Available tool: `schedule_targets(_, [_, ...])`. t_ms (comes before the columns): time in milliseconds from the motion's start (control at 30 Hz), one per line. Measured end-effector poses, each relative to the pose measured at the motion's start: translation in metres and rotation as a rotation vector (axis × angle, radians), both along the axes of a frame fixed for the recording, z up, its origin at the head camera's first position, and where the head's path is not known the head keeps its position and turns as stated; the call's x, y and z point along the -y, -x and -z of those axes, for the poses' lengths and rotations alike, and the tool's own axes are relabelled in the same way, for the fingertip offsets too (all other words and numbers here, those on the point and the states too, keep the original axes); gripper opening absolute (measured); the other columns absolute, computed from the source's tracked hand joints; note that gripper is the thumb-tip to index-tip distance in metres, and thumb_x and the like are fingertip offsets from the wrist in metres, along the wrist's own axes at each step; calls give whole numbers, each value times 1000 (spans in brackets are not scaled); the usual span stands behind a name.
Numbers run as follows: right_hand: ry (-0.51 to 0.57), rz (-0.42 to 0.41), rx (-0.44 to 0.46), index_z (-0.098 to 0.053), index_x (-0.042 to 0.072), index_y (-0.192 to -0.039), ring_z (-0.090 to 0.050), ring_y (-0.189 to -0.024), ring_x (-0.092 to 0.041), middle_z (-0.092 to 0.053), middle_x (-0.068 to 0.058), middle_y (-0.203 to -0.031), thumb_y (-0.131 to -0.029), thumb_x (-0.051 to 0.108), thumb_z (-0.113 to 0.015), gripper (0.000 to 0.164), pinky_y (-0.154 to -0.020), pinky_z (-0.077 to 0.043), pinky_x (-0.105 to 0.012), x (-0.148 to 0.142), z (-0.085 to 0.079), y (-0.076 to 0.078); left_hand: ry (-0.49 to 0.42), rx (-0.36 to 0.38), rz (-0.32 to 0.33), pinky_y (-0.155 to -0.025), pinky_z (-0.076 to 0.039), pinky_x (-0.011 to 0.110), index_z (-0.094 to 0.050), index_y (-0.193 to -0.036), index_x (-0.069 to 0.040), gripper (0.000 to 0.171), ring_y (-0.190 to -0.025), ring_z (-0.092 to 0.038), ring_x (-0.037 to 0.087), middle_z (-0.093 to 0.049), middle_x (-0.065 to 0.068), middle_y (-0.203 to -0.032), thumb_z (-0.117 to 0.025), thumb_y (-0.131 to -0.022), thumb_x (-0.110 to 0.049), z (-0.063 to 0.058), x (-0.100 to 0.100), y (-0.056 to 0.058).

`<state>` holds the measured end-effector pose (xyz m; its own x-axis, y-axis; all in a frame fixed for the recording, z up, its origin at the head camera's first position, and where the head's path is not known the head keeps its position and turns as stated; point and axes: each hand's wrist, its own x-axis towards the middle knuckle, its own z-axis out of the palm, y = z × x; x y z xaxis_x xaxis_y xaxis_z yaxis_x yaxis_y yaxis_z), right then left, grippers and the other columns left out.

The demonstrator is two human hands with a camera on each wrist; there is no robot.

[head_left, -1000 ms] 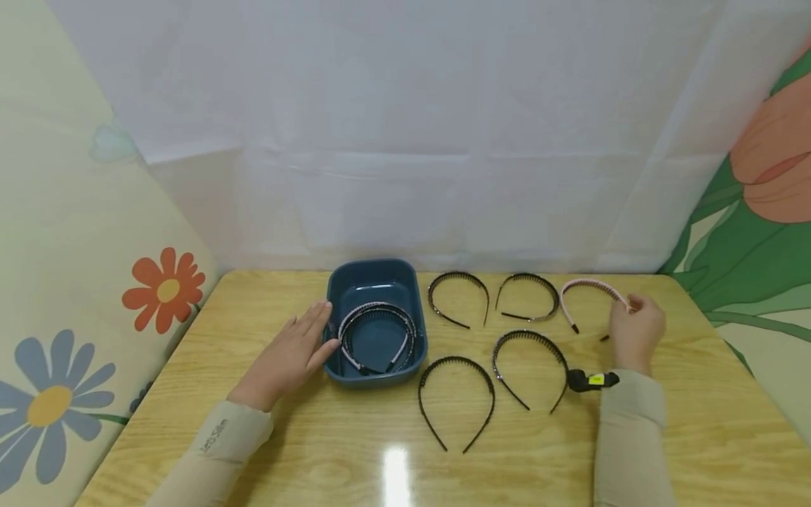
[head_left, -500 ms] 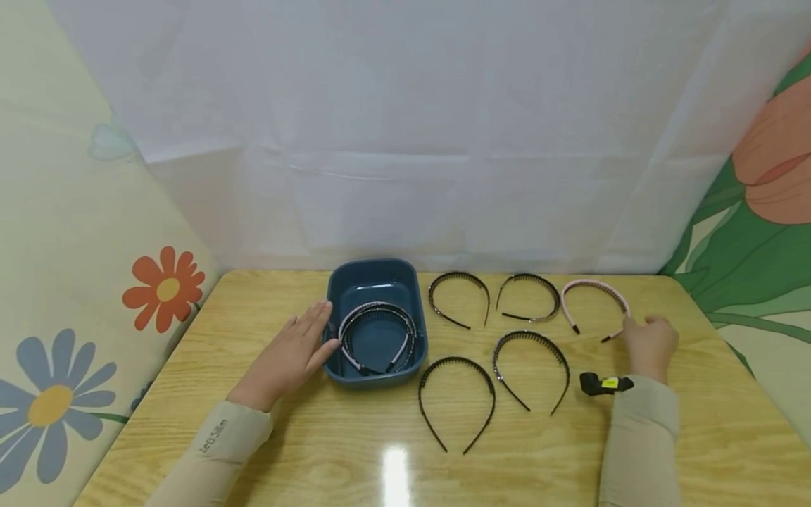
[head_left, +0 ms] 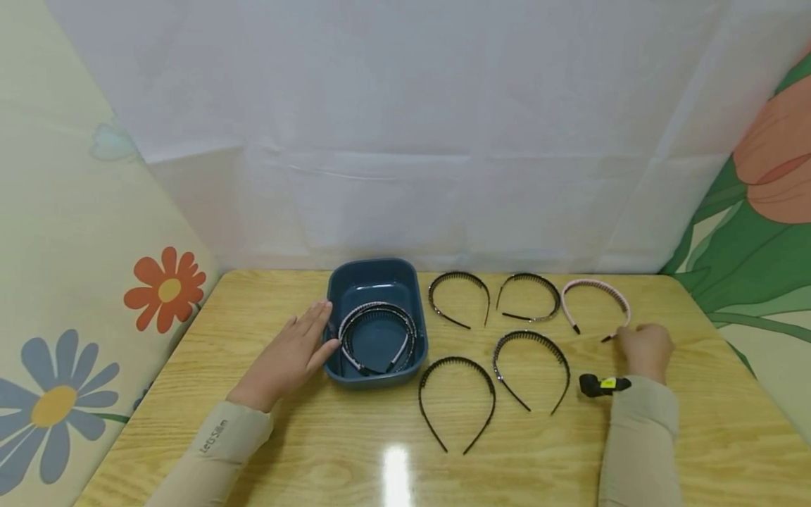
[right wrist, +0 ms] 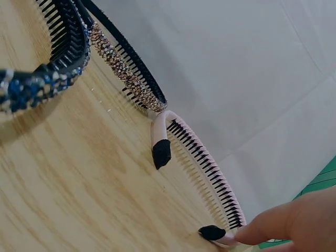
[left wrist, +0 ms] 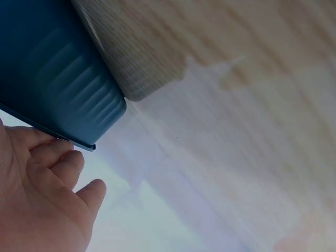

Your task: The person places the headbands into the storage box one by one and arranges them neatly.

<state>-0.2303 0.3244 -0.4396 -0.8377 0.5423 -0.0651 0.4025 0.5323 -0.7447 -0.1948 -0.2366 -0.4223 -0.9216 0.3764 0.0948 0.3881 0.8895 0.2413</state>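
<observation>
On the table's right side lies a pink headband [head_left: 598, 284] with black end tips. My right hand [head_left: 646, 350] is at its right end, pinching it near the tip; in the right wrist view a digit [right wrist: 273, 226] overlaps the pink band, and the other fingers are mostly out of sight. My left hand [head_left: 285, 359] rests against the left rim of the blue plastic basin [head_left: 374, 384], its fingers extended. Inside the basin lie several nested headbands [head_left: 380, 308], pink and black ones among them.
Left of the pink headband lie black headbands: two at the back [head_left: 459, 274] [head_left: 557, 303], a glittery one [head_left: 538, 334] before them, and a plain one [head_left: 456, 360] nearest the front. A white sheet [head_left: 443, 176] hangs behind the table [head_left: 317, 458].
My right hand has moved from the pink headband's right side down and right to its end tip, and shifted slightly back left since half a second ago. My left hand stays put.
</observation>
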Motion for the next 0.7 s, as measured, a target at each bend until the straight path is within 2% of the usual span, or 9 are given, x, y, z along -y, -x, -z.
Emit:
schedule_targets(267, [-20, 25, -34, -57, -24, -123, -51, -120, -57, -54, -44, -127, -94, 16, -56, 49, -103, -44, -62, 2, 6, 3, 6, 23, -15, -122, -16, 61, -19, -159, 4, 74, -153, -17, 40, -18, 22, -166, -41, -109, -45, 2, 1, 2])
schedule_targets(467, [-63, 44, -102, -64, -24, -106, -58, -102, -56, -63, -42, -110, -91, 10, -58, 38, -90, -49, -62, 3, 9, 2, 5, 22, -17, -122, -16, 61, -19, -160, 3, 75, -153, -17, 39, -18, 21, -167, -40, -109, -47, 4, 2, 2])
schedule_targets(700, [-81, 77, -87, -67, -23, -96, -60, -91, -52, -66, -39, -94, -88, 9, -59, 33, -84, -50, -60, 0, 7, 2, -1, 23, -11, -122, -16, 61, -18, -160, 3, 74, -153, -17, 40, -18, 21, -166, -40, -109, -46, 3, 1, 3])
